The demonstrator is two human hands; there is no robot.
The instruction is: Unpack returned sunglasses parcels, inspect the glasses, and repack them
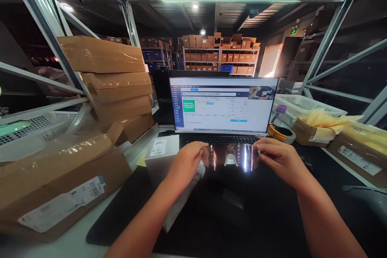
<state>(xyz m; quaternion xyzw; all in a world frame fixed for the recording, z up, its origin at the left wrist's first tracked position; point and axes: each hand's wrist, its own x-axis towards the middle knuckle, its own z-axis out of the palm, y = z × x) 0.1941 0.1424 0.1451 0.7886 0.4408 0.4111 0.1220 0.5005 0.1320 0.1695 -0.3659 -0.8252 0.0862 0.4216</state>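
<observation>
Between my two hands a pair of shield sunglasses (218,156) with a mirrored, glossy lens and a pale nose piece is held up level in front of the monitor. My left hand (188,162) pinches its left end, and my right hand (276,158) grips the right end with thumb and fingers. Beside my left hand stands a white box (162,151) with a printed label. Below that hand lies a whitish pouch or cloth (180,205), partly covered by my forearm. A black mat (242,221) spreads under both arms.
Behind the hands stands a lit monitor (223,107) with a keyboard (217,140) in front. Brown cartons (111,58) are stacked at left, above a large labelled carton (57,193). At right are tape rolls (281,133), a purple-capped bottle (278,113), a white basket (311,107) and open cartons (314,131).
</observation>
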